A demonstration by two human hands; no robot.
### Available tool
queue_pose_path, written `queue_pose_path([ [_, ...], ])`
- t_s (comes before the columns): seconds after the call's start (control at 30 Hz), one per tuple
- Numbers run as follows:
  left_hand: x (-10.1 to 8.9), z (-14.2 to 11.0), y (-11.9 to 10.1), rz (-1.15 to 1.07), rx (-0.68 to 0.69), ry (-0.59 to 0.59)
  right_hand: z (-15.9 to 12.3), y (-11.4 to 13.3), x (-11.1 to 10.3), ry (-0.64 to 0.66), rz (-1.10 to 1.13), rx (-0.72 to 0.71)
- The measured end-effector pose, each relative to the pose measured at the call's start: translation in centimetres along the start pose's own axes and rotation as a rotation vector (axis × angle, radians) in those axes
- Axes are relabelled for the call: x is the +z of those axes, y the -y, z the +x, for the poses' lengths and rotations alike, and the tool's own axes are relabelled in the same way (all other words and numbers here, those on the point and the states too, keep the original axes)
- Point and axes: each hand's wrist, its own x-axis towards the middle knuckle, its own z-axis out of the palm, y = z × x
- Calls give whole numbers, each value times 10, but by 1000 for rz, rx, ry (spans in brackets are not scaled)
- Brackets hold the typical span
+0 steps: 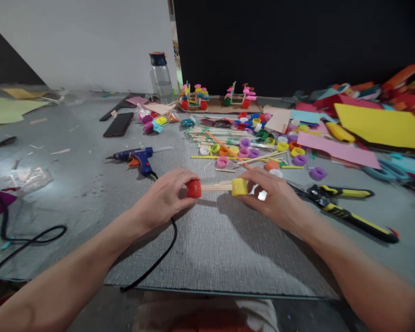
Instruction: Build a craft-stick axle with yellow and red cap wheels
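Our left hand (164,196), nearly closed, pinches a red cap (194,189); our right hand (275,193), curled likewise, holds a yellow cap (239,186). Pale sticks (216,187) span the gap between the caps, over the counter (207,253). From the sticks, we see a glue gun (143,159) at ten o'clock, a bottle (162,80) at eleven and pliers (318,196) at three.

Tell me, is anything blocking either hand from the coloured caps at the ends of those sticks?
Nothing visible is in the way: the left hand grips the red cap, the right hand the yellow cap. Only thin wooden sticks span the gap between the caps.
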Motion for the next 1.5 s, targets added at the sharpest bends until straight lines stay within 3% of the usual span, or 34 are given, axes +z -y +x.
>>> queue_pose_path([
  [0.17, -1, -3, -2, 30, 53, -34, -1, 5, -3, -15, 15, 2],
  [0.4, -4, -5, -4, 135, -2, 45, 1, 1, -3, 21, -123, 54],
  [0.8, 3, -4, -4, 96, -3, 51, -2, 2, 1, 72, -6, 37],
  [1.23, -9, -2, 1, 49, -172, 202, -1, 5, 4, 161, 14, 131],
  [1.5, -4, -3, 1, 10, -132, 157, -2, 3, 4, 162, -30, 106],
])
